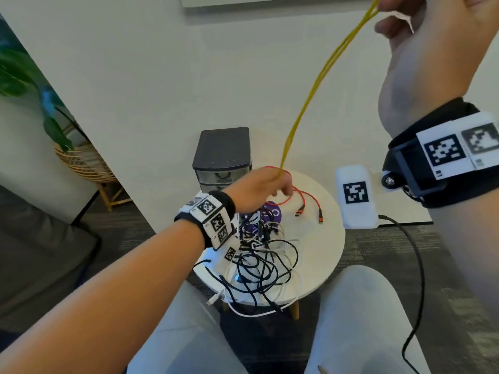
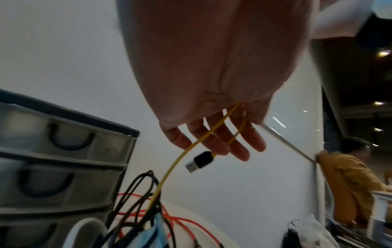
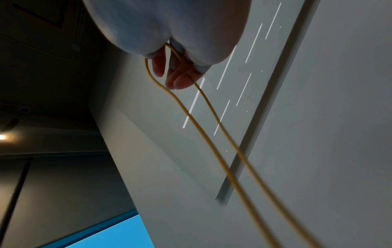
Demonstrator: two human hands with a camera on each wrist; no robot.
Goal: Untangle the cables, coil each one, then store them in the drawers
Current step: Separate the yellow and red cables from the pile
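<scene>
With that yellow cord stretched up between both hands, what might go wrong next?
One strand of the yellow cable seems to run from the left hand down into the tangled pile, so pulling higher may drag the pile. Its loose USB plug dangles by the fingers and could snag a black cable.

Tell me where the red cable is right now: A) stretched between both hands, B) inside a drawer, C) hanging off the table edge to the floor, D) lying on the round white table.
D: the red cable lies on the white table near the drawer unit, while the yellow cable is the one strung between the left hand and the raised right hand.
</scene>
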